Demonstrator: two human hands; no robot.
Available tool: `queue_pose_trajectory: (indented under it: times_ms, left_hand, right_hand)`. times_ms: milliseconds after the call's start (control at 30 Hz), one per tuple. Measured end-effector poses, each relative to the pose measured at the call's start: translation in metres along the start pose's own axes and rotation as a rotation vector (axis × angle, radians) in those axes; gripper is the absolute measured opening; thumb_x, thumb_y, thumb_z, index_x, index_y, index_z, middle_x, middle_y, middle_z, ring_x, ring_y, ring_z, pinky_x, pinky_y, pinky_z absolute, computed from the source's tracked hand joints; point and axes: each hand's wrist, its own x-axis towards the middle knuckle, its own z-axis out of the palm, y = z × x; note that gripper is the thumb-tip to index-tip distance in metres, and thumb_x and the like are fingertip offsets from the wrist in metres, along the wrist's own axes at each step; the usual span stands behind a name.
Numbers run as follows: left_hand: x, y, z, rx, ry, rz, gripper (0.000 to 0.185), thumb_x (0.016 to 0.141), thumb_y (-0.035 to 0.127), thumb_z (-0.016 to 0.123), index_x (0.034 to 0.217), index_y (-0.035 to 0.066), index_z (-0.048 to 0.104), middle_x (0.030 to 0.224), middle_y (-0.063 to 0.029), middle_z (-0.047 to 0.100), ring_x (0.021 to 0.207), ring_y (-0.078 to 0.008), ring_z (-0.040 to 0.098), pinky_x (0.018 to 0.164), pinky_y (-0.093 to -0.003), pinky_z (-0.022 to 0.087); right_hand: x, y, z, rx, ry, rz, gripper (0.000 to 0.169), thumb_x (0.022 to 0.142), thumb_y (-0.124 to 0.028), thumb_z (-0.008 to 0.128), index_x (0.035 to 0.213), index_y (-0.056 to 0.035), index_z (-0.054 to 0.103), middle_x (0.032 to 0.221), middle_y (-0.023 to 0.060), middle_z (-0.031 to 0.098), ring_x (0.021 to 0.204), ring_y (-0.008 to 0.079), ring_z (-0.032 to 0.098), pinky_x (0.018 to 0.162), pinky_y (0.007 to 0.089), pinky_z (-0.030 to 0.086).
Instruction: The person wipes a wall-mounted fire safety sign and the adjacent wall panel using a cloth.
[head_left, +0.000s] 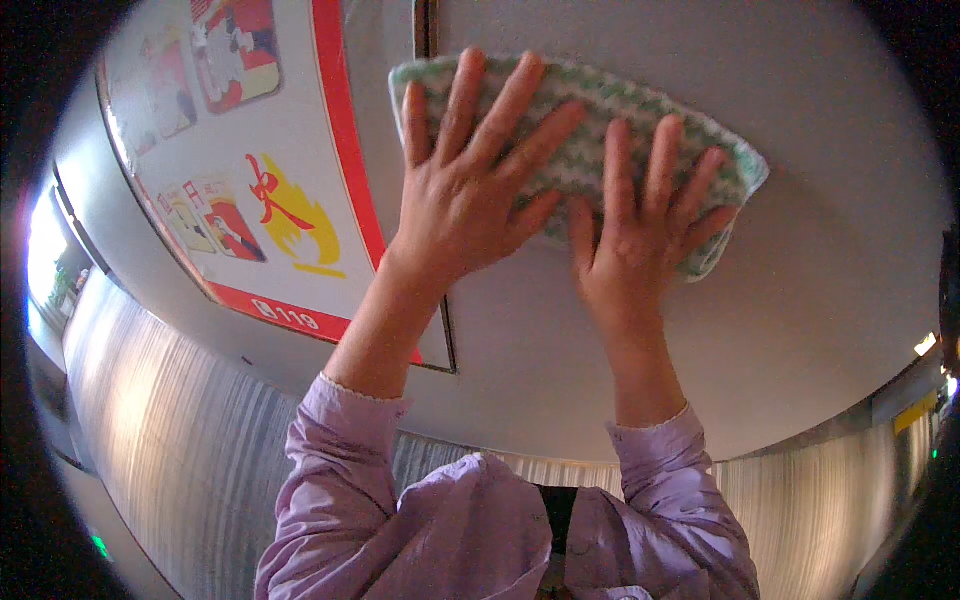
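Both my hands lie spread on a green-and-white patterned cloth (592, 97), which is pressed against a plain grey wall (810, 285). My left hand (472, 172) covers the cloth's left half, its fingers pointing up and apart. On the right part of the cloth rests my right hand (645, 210), also with fingers spread, its wrist below the cloth's lower edge. The cloth's lower right corner hangs beneath the right hand. My palms are hidden from view.
Left of my hands a framed fire-safety poster (300, 187) with a red border hangs on the wall. Its dark frame edge (450, 337) runs near my left forearm. A streaked, shiny floor (187, 420) lies below. A bright window (46, 240) is at the far left.
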Motion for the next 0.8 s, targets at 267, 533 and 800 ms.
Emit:
queue_pose_trajectory:
  times_ms: [267,533,800]
  left_hand:
    - [-0.131,0.018,0.041,-0.064,-0.128,-0.171,0.057,0.071,0.040,0.062,0.125,0.030,0.047,0.142,-0.0091,0.026,0.132,-0.0390,0.015,0.100,-0.0618,0.003]
    - [-0.263,0.055,0.079,-0.077,-0.285,-0.172,0.047,0.069,0.035,0.066,0.114,0.027,0.055,0.126,-0.0074,0.040,0.117,-0.0363,0.034,0.090,-0.0641,0.018]
    - [-0.340,0.075,0.075,-0.278,-0.642,-0.173,0.051,0.075,0.035,0.063,0.122,0.021,0.049,0.128,-0.0127,0.037,0.119,-0.0417,0.030,0.088,-0.0663,0.022]
  right_hand:
    - [-0.094,-0.020,0.027,0.064,-0.164,-0.053,0.053,0.079,-0.038,0.057,0.130,-0.0296,0.042,0.141,0.0042,0.026,0.130,0.0418,0.013,0.093,0.0700,-0.003]
    - [-0.222,-0.026,0.050,0.039,-0.356,-0.059,0.049,0.076,-0.036,0.062,0.123,-0.0317,0.048,0.128,-0.0009,0.038,0.119,0.0345,0.030,0.090,0.0655,0.015]
    - [-0.304,-0.026,0.044,0.173,-0.594,0.002,0.057,0.071,-0.022,0.067,0.124,-0.0245,0.045,0.127,0.0000,0.038,0.116,0.0314,0.034,0.088,0.0643,0.023]
